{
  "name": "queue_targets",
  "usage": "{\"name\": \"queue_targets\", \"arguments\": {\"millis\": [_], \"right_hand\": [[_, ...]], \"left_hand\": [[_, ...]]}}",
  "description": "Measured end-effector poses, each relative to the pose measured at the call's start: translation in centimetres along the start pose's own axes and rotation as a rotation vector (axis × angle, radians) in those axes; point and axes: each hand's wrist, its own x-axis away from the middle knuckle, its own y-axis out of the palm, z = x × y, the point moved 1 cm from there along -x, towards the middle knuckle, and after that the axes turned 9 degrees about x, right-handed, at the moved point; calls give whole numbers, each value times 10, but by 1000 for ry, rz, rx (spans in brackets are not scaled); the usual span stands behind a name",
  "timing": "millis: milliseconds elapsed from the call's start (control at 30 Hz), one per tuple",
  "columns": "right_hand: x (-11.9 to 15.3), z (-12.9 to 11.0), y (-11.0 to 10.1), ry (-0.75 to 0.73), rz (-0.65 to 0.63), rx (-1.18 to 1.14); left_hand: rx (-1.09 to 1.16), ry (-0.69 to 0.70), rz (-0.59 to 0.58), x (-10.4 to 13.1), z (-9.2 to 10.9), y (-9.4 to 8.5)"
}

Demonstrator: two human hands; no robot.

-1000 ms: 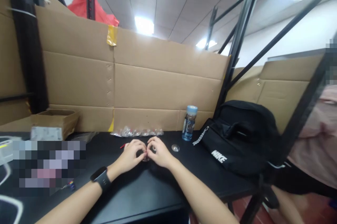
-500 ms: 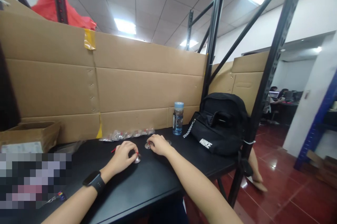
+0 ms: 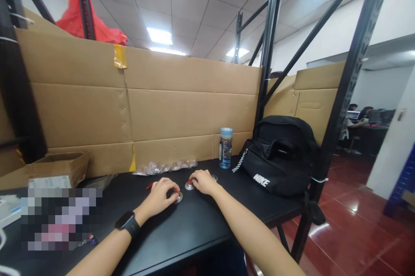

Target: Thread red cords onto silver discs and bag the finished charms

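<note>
My left hand [image 3: 161,196], wearing a dark watch, curls its thumb and fingertips together on the red part of a small shiny round disc [image 3: 179,198]. A red cord end [image 3: 149,185] sticks out behind that hand. A second shiny disc [image 3: 189,186] lies under the fingertips of my right hand [image 3: 203,182], which are closed on its red middle. Just right of my right hand, another shiny disc [image 3: 214,178] shows in part. The discs' exact kind is too small to make out.
Along the cardboard wall [image 3: 175,112] lies a row of clear packets [image 3: 165,166]. A water bottle [image 3: 225,148] and black backpack [image 3: 282,157] stand at the right. On the left are an open cardboard box [image 3: 61,168] and a blurred-out patch. Black table edge [image 3: 194,245] in front.
The whole view has swung a little to the left, so everything sits further right. Both hands stay at their discs with nearly the same grip.
</note>
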Motion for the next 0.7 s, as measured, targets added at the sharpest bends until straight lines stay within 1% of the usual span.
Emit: {"name": "queue_targets", "arguments": {"millis": [200, 300, 500, 600, 700], "right_hand": [[-3, 4, 1, -35, -2, -43], [-5, 6, 1, -52, 6, -84], [-9, 12, 5, -43, 69, -181], [-10, 11, 7, -69, 70, -253], [-11, 6, 10, -93, 87, -252]], "left_hand": [[-13, 3, -12, -2, -8, -2], [-27, 3, -29, -2, -8, -4], [-20, 23, -11, -2, -8, -6], [-11, 26, -15, -3, -10, -5], [-9, 21, 1, -3, -13, -5]]}}
